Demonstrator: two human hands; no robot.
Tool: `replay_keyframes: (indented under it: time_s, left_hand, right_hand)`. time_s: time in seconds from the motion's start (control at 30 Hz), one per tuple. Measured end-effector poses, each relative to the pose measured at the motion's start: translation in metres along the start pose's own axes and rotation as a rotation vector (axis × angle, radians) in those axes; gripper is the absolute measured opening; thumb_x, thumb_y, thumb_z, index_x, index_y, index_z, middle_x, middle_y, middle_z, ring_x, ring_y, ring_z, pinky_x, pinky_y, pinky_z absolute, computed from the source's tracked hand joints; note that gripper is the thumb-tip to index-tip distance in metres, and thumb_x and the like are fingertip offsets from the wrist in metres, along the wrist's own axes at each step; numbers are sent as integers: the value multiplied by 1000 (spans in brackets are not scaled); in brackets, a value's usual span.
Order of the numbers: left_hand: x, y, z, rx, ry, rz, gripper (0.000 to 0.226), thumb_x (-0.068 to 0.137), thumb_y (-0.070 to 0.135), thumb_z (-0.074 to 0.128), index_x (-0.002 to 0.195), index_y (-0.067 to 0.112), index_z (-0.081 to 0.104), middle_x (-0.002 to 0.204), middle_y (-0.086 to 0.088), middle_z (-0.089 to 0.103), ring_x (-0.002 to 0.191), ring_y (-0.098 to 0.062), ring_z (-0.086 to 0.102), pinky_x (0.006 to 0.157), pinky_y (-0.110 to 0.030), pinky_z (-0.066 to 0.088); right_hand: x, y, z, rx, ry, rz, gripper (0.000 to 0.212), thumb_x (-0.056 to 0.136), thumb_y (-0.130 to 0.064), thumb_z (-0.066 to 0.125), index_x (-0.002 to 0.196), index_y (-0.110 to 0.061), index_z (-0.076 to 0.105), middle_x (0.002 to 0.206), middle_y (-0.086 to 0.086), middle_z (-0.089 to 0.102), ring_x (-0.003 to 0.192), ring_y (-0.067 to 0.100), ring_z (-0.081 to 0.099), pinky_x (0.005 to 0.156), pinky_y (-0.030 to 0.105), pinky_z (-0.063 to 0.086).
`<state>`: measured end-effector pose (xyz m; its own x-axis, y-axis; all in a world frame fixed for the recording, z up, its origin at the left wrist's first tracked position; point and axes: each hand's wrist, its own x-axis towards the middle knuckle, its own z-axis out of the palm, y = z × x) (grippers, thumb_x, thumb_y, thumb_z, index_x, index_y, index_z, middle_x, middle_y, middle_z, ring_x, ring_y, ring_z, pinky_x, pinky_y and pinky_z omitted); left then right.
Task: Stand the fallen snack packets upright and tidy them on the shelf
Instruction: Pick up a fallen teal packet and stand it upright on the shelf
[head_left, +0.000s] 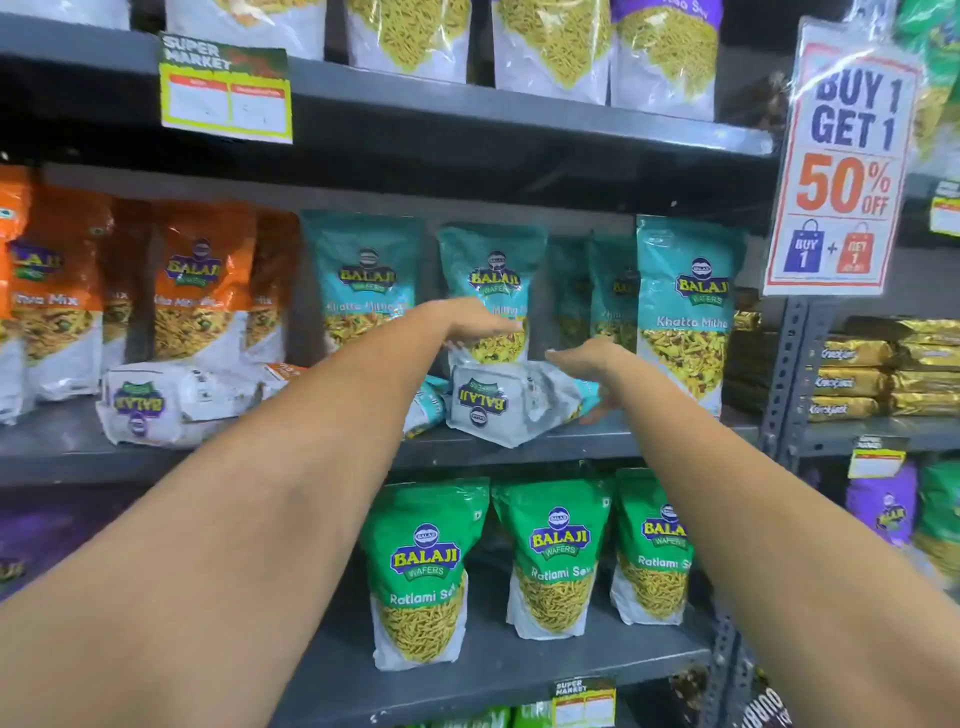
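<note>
Hands (483, 325) (587, 364) flank crinkly fallen teal packet (511, 402) on grey shelf (571, 447).

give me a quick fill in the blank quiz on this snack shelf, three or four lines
1. The fallen teal packet between the two hands lies with its logo ____.
2. The packets on the shelf below are coloured ____.
3. The sign at the right offers ____ percent off.
4. The other fallen packet lies in front of the upright ____ packets.

Missing words: upside down; green; 50; orange
</note>
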<state>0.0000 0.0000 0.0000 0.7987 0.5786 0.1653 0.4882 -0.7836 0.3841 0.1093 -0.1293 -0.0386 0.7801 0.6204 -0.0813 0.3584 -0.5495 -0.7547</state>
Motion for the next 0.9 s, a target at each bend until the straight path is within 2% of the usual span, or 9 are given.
replay_keyframes:
  time_s: [0.13, 0.2, 0.27, 0.33, 0.43, 0.6, 0.73, 0.83, 0.9]
  left_hand:
    - [16, 12, 16, -88, -294, -160, 60, 93, 48, 46, 139, 10, 38, 145, -17, 38, 104, -25, 49, 76, -32, 47]
    - [23, 14, 19, -100, -293, -176, 64, 93, 44, 50, 145, 14, 29, 151, -18, 30, 113, -27, 50, 77, -33, 50]
    - [31, 13, 20, -69, -297, -177, 65, 93, 45, 47, 146, 15, 23, 153, -17, 25, 124, -31, 48, 81, -35, 49]
    - [34, 11, 24, -44, -330, -195, 61, 93, 46, 45, 142, 15, 28, 148, -15, 32, 117, -30, 51, 85, -38, 48]
    - [43, 8, 29, -58, -348, -228, 61, 91, 47, 49, 140, 16, 30, 141, -16, 38, 112, -29, 52, 96, -40, 46]
    - [48, 8, 27, -95, -369, -262, 55, 84, 48, 60, 128, 21, 39, 131, -20, 52, 97, -31, 59, 98, -44, 45]
    - [50, 8, 31, -202, -398, -303, 48, 79, 46, 66, 114, 18, 48, 129, -21, 56, 109, -35, 59, 103, -48, 41]
    - [49, 8, 34, -344, -426, -337, 55, 73, 40, 74, 115, 12, 52, 96, -15, 69, 83, -30, 67, 85, -40, 53]
    - [47, 7, 33, -411, -449, -355, 63, 69, 37, 78, 120, 11, 51, 91, -15, 69, 76, -29, 68, 74, -38, 56]
  right_hand:
    - [10, 8, 10, 174, -27, -11, 57, 91, -34, 60, 132, 0, 44, 151, 12, 37, 119, 37, 51, 60, 43, 60]
    - [15, 13, 13, 191, -25, -37, 46, 89, -27, 64, 122, -1, 46, 152, 12, 32, 107, 34, 50, 57, 41, 58]
    - [19, 16, 13, 206, -47, -30, 41, 87, -24, 67, 117, -5, 48, 149, 15, 35, 96, 34, 50, 41, 37, 55]
    - [25, 19, 13, 261, -68, -24, 50, 86, -24, 68, 126, -4, 46, 146, 17, 36, 92, 35, 50, 31, 31, 50]
    - [35, 20, 14, 307, -43, -46, 62, 84, -29, 70, 133, -3, 42, 138, 18, 41, 85, 34, 53, 32, 33, 51]
    - [40, 24, 13, 334, -24, -63, 41, 77, -18, 77, 103, 0, 50, 113, 18, 53, 83, 38, 66, 36, 39, 55]
    - [33, 29, 3, 393, -41, -92, 48, 77, -6, 75, 115, 7, 50, 99, 17, 55, 69, 37, 66, 34, 44, 53]
    - [29, 35, -4, 411, -8, -112, 43, 75, -1, 75, 113, 7, 56, 83, 12, 54, 60, 30, 61, 31, 39, 51]
    - [28, 39, -7, 450, 1, -118, 42, 71, 2, 77, 106, 2, 54, 81, 13, 55, 64, 32, 64, 34, 43, 53]
